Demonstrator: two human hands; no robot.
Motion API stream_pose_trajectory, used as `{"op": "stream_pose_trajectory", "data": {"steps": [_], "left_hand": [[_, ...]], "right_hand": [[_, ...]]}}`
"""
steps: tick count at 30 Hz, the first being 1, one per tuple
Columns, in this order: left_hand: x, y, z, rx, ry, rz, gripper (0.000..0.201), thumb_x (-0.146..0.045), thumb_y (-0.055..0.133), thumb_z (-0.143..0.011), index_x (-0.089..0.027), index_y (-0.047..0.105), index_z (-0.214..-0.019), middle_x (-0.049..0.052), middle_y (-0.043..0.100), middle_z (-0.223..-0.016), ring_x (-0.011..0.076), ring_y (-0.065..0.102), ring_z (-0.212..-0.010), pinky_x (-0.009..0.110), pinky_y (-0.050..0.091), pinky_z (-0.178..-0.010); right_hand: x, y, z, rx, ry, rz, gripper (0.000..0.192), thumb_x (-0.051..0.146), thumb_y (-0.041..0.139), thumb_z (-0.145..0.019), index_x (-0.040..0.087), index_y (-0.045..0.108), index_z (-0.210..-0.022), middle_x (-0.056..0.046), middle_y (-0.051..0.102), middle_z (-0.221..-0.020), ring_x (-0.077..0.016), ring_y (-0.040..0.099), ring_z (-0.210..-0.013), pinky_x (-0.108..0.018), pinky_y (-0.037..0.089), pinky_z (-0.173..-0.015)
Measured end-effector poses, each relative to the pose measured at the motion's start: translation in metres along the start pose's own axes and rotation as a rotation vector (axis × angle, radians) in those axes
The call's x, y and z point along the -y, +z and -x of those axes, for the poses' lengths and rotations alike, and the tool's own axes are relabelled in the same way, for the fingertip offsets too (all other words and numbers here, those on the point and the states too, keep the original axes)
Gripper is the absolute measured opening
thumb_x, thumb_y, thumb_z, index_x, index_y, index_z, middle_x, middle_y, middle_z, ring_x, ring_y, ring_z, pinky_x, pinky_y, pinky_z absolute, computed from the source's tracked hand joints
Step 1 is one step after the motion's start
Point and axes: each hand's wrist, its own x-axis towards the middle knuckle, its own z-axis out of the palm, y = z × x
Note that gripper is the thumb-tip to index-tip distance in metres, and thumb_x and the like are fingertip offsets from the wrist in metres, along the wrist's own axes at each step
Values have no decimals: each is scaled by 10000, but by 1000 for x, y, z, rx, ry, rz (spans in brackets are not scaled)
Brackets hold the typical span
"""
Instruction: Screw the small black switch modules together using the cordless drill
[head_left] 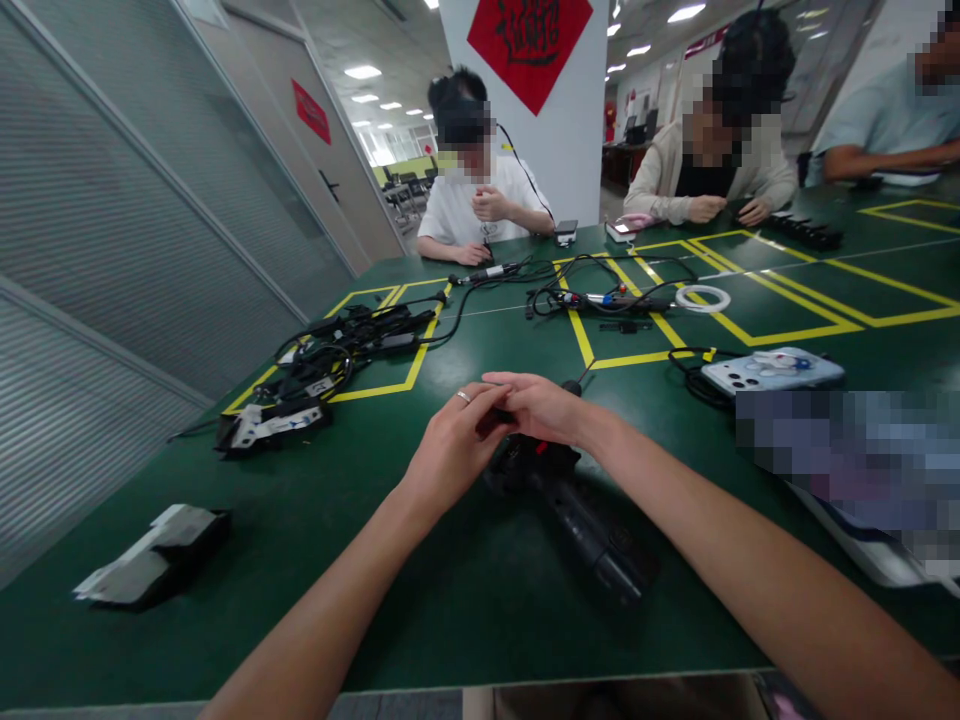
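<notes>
My left hand (459, 437) and my right hand (546, 408) meet over the middle of the table, fingertips bent together. A ring is on a left finger. Both hands are closed, and whatever sits between their fingers is hidden. Right under them lies a black handheld device (596, 540) with a thick round handle pointing toward me and a red detail near its head. The hands cover part of that head, so I cannot tell whether they touch it. Just beyond my right hand a thin rod with a dark knob (574, 387) sticks out.
Left on the green table (360, 600) are a torn white-and-black packet (154, 560), another packet (274, 425) and tangled black cables (360, 335). More cables and a white ring (703, 298) lie ahead. A light-blue phone (772, 370) lies at right. Several people sit across the table.
</notes>
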Motion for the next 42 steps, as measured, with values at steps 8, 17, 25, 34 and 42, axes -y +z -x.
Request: {"op": "stream_pose_trajectory", "data": {"steps": [8,17,25,34,42], "left_hand": [[-1,6,0,-45,-17,-19,407,-129,553,-825,-202,580,-1225,80,606,-1205,207,591,-1104,378,507,-972],[-2,11,1,-113,-57,-60,428,-141,591,-799,-209,573,-1221,78,634,-1158,211,626,-1042,378,538,-917],[-2,10,3,-121,-43,-91,384,-158,571,-817,-209,568,-1198,67,645,-1140,197,631,-1019,351,539,-899],[-2,12,1,-126,-109,-77,333,-193,576,-820,-186,615,-1150,80,622,-1151,199,624,-1028,351,532,-922],[0,10,2,-188,-61,-73,220,-239,607,-815,-186,650,-1024,62,653,-1050,171,640,-917,318,559,-839]], "right_hand": [[3,5,1,13,-5,40,424,-16,471,-642,153,543,-1024,-32,690,-918,-152,665,-735,-267,548,-642],[2,0,1,125,-49,56,261,27,504,-732,147,581,-950,-27,680,-815,-152,672,-739,-257,541,-672],[-3,2,-2,-55,-60,64,407,46,537,-747,182,476,-1126,-3,679,-801,-161,672,-662,-267,548,-580],[2,4,4,-29,-69,55,529,1,467,-782,139,403,-1288,-14,681,-784,-158,684,-635,-286,554,-623],[7,10,9,-52,-2,83,645,17,491,-806,119,297,-1413,-43,700,-844,-157,692,-628,-268,541,-601]]}}
